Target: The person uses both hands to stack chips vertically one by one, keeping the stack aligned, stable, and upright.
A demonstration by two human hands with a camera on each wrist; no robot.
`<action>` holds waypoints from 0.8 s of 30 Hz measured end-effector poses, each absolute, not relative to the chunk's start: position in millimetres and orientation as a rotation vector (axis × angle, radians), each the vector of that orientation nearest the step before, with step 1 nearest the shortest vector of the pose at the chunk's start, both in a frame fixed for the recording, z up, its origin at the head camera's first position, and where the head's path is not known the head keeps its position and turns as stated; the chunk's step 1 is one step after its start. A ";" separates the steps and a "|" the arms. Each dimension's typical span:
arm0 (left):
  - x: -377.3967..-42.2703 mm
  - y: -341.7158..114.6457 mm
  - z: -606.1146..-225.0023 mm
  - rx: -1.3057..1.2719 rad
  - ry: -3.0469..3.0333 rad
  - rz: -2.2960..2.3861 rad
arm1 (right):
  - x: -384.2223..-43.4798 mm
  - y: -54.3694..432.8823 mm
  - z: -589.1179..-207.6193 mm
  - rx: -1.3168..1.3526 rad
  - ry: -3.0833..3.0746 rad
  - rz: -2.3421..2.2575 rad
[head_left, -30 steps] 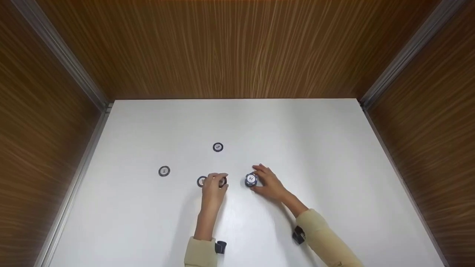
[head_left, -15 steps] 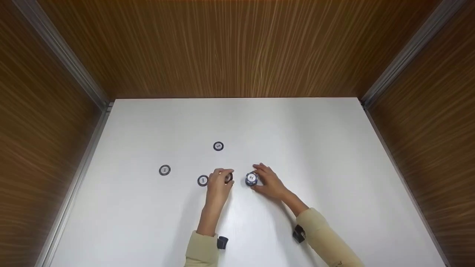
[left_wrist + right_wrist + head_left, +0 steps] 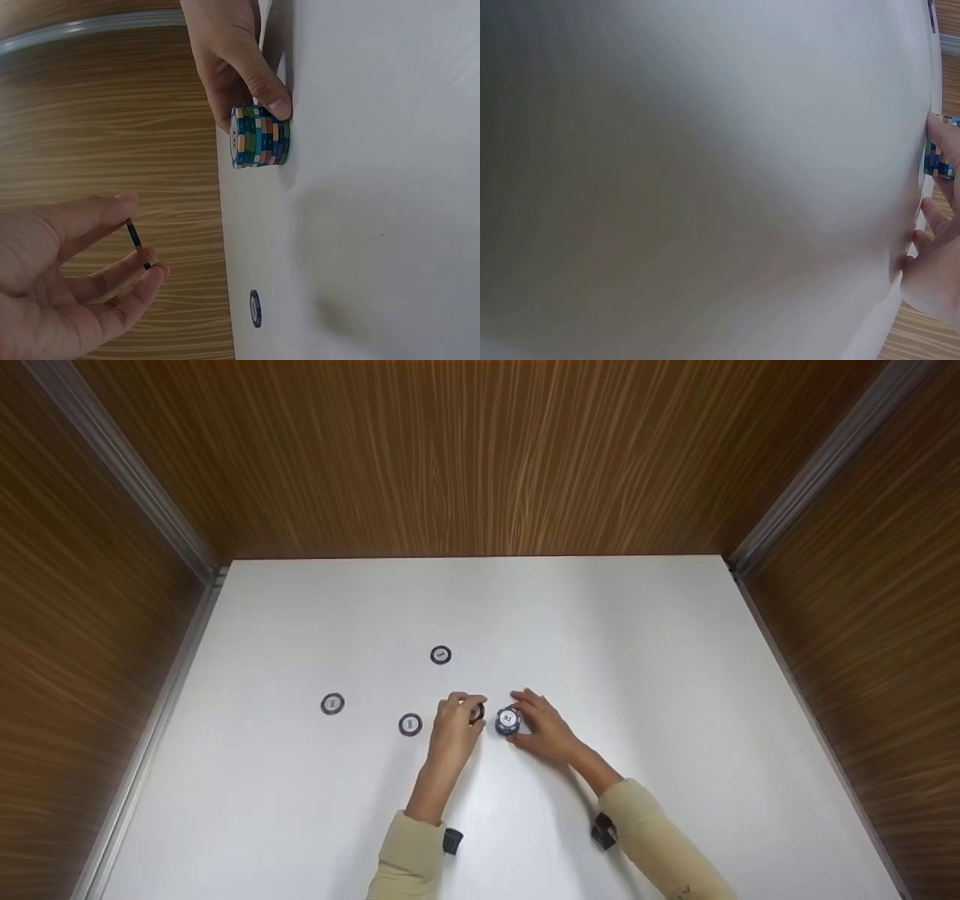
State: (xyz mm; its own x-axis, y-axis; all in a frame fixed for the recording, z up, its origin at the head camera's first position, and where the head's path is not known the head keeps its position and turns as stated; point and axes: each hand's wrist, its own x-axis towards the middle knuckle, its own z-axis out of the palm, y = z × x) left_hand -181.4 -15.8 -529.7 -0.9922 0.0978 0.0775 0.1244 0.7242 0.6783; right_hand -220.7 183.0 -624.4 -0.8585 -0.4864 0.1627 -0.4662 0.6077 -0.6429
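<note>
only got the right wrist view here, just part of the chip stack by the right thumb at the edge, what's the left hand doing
Observer: The left hand pinches one chip between thumb and fingers.
Operator: is it on the stack yet
Observer: No, it is apart from the stack, to its left in the head view.
Operator: any loose ones lying around
Observer: Yes, three loose chips lie flat on the table, apart from one another.
</note>
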 end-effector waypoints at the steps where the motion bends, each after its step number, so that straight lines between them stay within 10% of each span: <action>1: -182.0 -14.6 -530.4 -0.194 -2.890 -1.132 | -220.7 183.0 -624.2 -0.823 2.789 -1.102; 24: -193.6 16.2 -554.1 -0.369 -2.944 -0.864 | -220.6 183.3 -624.5 -0.832 2.789 -1.124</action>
